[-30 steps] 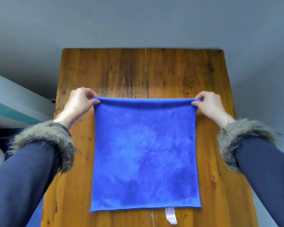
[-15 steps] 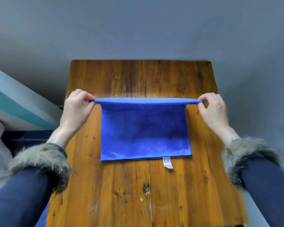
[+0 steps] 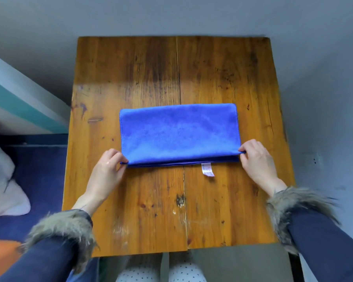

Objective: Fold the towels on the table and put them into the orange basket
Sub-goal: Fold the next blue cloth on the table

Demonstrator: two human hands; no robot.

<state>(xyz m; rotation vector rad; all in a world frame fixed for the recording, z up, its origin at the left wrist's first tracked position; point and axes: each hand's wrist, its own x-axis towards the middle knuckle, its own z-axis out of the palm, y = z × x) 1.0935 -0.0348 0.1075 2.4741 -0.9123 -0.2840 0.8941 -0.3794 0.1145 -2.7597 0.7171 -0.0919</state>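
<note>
Wooden table (image 3: 130,200) carries the blue towel (image 3: 178,133), folded in half. Left hand (image 3: 106,174) and right hand (image 3: 257,161) pinch its near corners, cloth stretching away beyond the fingertips. Uneven release could leave the layers misaligned above the tag (image 3: 207,169).

towel (image 3: 179,133): matt blue fleecy cloth, stitched hem; table (image 3: 130,82): glossy varnished wood, scuffed, stained; cuffs (image 3: 293,208): shaggy fur; sleeves (image 3: 330,247): matt ribbed knit
</note>
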